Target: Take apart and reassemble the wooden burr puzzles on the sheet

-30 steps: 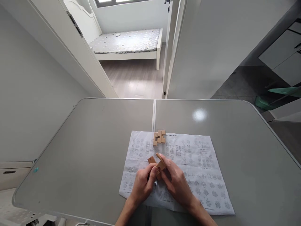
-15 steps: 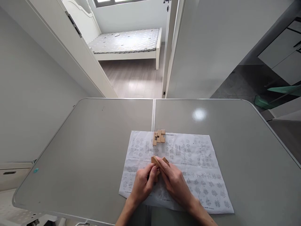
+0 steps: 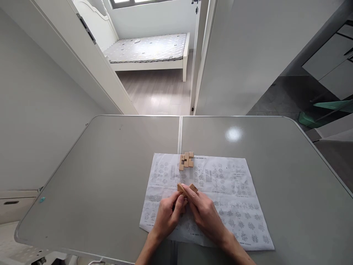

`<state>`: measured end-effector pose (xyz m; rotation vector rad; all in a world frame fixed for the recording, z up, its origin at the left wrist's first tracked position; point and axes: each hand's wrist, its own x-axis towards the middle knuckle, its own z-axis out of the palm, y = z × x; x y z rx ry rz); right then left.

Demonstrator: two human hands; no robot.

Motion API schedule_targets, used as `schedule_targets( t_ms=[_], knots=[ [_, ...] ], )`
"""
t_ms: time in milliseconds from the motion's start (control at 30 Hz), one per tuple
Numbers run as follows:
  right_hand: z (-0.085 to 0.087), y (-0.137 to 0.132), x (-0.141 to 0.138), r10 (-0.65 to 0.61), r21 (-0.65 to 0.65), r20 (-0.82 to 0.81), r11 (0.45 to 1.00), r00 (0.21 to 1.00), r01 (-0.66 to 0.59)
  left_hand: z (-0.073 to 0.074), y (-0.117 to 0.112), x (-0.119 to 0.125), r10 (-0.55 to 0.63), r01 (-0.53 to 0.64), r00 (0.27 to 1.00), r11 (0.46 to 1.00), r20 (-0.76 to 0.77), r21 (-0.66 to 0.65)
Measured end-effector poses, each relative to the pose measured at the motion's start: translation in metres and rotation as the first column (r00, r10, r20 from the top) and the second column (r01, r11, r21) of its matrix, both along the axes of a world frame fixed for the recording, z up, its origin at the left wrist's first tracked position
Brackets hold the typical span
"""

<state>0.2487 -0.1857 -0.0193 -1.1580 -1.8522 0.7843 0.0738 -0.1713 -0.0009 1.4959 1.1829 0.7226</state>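
Both my hands meet over a printed paper sheet (image 3: 234,184) on the grey table (image 3: 110,165). My left hand (image 3: 168,215) and my right hand (image 3: 205,213) are closed around a small cluster of light wooden puzzle pieces (image 3: 186,189), whose ends stick out above my fingertips. Most of the cluster is hidden by my fingers. A second group of interlocked wooden puzzle blocks (image 3: 186,160) lies on the sheet's far edge, apart from my hands.
The table has a seam down its middle and rounded corners. Beyond it an open doorway shows a bed (image 3: 149,49) on a wooden floor. White walls stand left and right; a green object (image 3: 325,112) lies on the dark floor at the right.
The wooden pieces in my hands have been turned and drawn closer together, and sit lower against my fingers than a second ago. The blocks on the sheet have stayed put.
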Motion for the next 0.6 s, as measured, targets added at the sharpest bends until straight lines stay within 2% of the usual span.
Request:
schedule_targets(
  t_ms=[100,200,267,367,467,600],
  knots=[
    [-0.004,-0.002,0.0,-0.015,-0.023,-0.021,1.0,1.0,0.015,-0.001,0.0,-0.001,0.052,-0.051,0.998,0.998,0.03,-0.035],
    [-0.006,-0.005,-0.001,-0.083,-0.053,-0.051,0.995,0.995,0.081,-0.003,0.0,-0.002,0.18,-0.175,0.982,0.982,0.065,-0.072],
    [-0.005,-0.005,0.0,-0.098,-0.064,-0.043,0.993,0.994,0.095,-0.005,0.0,-0.002,0.281,-0.261,0.949,0.955,0.144,-0.14],
    [-0.002,-0.004,0.001,-0.073,-0.054,0.044,0.996,0.996,0.075,-0.009,0.001,-0.001,0.392,-0.324,0.875,0.911,0.285,-0.257],
    [0.0,-0.003,0.0,-0.014,-0.047,0.141,0.999,0.99,0.021,-0.01,0.0,-0.001,0.435,-0.342,0.832,0.891,0.346,-0.299],
    [-0.003,-0.003,-0.003,0.031,-0.074,0.192,0.997,0.981,-0.017,-0.01,0.0,-0.001,0.438,-0.345,0.828,0.89,0.349,-0.3]
  ],
)
